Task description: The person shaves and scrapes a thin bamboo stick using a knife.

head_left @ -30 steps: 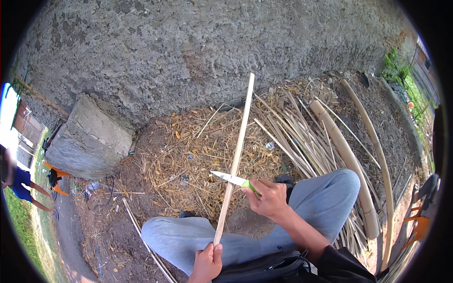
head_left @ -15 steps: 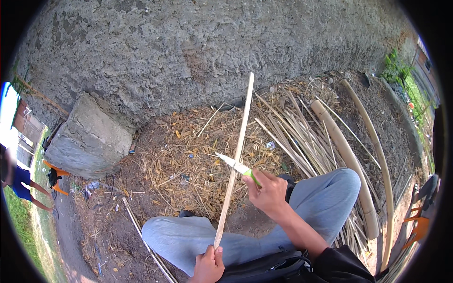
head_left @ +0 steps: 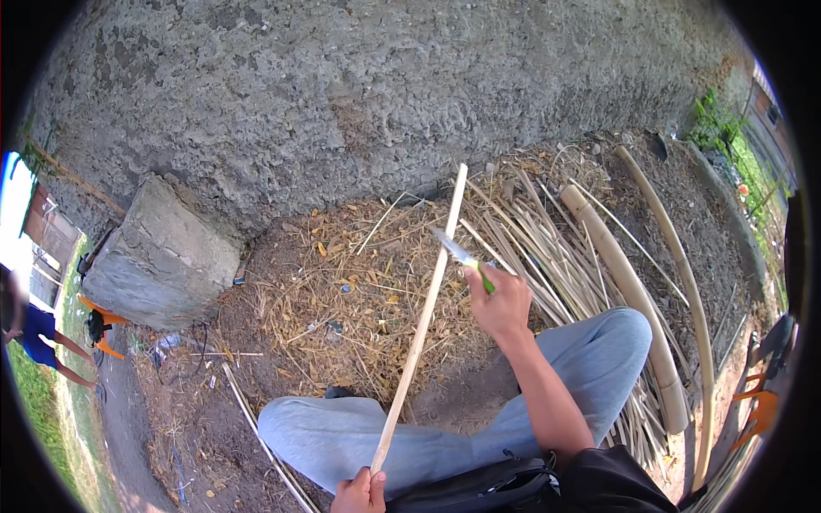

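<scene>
A long, pale bamboo strip (head_left: 421,329) slants up and away from my lap. My left hand (head_left: 359,493) is closed round its near end at the bottom of the view. In my right hand (head_left: 502,303) is a knife (head_left: 460,251) with a green and white handle, gripped in closed fingers. The blade lies across the upper part of the strip and points to the far left. Whether its edge bites into the bamboo I cannot tell. My legs in grey trousers (head_left: 342,432) are folded on both sides of the strip.
Many thin bamboo strips (head_left: 547,256) lie piled at the right, beside thick bamboo pieces (head_left: 629,299). A rough grey wall (head_left: 385,94) rises ahead, with a concrete block (head_left: 171,252) at the left. Dry leaves and shavings (head_left: 342,291) cover the ground. Another person (head_left: 43,333) stands far left.
My right hand has carried the knife away from me and to the right, farther up the strip. My left hand has drawn the bamboo strip slightly back toward me.
</scene>
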Tool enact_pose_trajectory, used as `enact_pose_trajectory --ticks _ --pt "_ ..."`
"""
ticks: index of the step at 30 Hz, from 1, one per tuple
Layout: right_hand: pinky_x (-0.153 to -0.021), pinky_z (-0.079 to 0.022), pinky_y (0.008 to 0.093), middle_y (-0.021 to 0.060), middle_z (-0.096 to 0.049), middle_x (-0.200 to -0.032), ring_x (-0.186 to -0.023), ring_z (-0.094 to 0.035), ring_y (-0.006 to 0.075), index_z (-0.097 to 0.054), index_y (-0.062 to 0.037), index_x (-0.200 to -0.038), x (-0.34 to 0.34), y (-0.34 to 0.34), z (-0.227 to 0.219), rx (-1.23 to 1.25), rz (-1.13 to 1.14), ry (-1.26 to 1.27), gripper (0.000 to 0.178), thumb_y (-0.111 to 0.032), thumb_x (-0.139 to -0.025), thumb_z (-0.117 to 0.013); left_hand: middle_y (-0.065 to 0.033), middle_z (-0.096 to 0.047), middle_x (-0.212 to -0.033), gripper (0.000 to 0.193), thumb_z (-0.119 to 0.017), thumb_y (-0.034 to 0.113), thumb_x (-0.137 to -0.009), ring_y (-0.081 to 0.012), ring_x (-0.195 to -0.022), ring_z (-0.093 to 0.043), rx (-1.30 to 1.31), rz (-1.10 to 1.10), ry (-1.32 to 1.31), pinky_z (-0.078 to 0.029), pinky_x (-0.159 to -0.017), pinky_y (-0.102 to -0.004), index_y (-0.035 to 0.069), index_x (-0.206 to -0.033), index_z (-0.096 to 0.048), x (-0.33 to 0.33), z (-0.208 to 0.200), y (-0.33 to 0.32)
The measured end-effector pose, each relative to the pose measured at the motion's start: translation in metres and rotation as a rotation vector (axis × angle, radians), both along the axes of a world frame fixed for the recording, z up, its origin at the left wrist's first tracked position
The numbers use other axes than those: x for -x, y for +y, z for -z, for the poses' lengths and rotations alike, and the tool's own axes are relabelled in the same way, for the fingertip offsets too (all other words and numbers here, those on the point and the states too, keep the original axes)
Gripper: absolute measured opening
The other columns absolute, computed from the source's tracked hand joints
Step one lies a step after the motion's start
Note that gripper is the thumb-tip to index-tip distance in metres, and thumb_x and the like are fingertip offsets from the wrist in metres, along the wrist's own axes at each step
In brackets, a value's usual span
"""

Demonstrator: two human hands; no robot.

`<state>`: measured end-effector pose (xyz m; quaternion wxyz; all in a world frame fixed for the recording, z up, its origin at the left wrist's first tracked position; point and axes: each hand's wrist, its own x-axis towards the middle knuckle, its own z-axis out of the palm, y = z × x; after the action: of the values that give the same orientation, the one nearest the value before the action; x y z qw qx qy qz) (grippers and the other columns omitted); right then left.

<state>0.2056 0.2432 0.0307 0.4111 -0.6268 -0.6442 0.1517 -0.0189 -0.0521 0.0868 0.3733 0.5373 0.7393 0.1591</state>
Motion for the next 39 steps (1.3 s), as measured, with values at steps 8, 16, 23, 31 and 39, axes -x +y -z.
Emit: enact_pose_trajectory --ticks 8,16,23,31,39 --pt "-0.048 -0.043 0.0427 0.0106 -0.057 -0.052 -0.047 -0.058 0.0309 -0.073 -0.0074 -0.083 -0.019 0.023 0.004 -0.125 0.021 -0.105 0.028 -0.032 -0.094 -0.065 -0.0228 -0.056 -0.063 0.024 -0.054 0.021 -0.101 -0.0437 -0.059 -0.059 -0.039 0.021 -0.069 -0.044 -0.053 -0.046 0.001 -0.089 -0.057 0.024 -0.007 -0.022" --pt "-0.058 -0.048 0.0467 0.0181 -0.065 -0.063 -0.059 -0.063 0.0378 -0.076 -0.0057 -0.089 -0.048 0.05 0.012 -0.041 0.244 -0.105 0.032 -0.036 -0.094 -0.065 -0.0226 -0.061 -0.073 0.018 -0.054 0.019 -0.099 -0.0426 -0.068 -0.061 0.116 0.093 0.053 -0.047 -0.059 -0.0443 0.002 -0.099 -0.06 0.039 -0.013 -0.054" --pt "-0.051 -0.043 0.0391 0.0123 -0.061 -0.059 -0.049 -0.055 0.0227 -0.075 -0.0022 -0.094 -0.084 0.068 0.022 0.056 0.312 0.163 0.041 -0.039 -0.099 -0.057 -0.0113 -0.052 -0.063 0.02 -0.053 0.02 -0.1 -0.0182 -0.059 -0.053 0.053 0.008 -0.102 -0.044 -0.056 -0.0372 0.002 -0.096 -0.061 0.064 0.002 -0.084" --pt "-0.042 -0.025 0.0255 -0.0066 -0.04 -0.061 -0.045 -0.032 0.0057 -0.065 -0.0028 -0.105 -0.048 0.036 0.025 0.423 0.144 1.436 0.042 -0.041 -0.106 -0.047 0.0002 -0.045 -0.062 0.028 -0.056 0.026 -0.101 -0.01 -0.061 -0.042 0.205 -0.214 -0.244 -0.038 -0.054 -0.0317 0.002 -0.087 -0.061 0.058 0.031 -0.058" --pt "-0.04 -0.044 0.035 0.0085 -0.066 -0.069 -0.047 -0.061 0.0233 -0.068 -0.0033 -0.098 -0.03 -0.001 -0.03 -0.547 -0.036 -0.093 0.019 -0.021 -0.092 -0.071 0.0001 -0.049 -0.064 0.03 -0.048 0.021 -0.106 -0.0093 -0.057 -0.049 -0.173 -0.138 -0.185 -0.04 -0.05 -0.0267 0.002 -0.128 -0.054 0.033 0.045 -0.003"
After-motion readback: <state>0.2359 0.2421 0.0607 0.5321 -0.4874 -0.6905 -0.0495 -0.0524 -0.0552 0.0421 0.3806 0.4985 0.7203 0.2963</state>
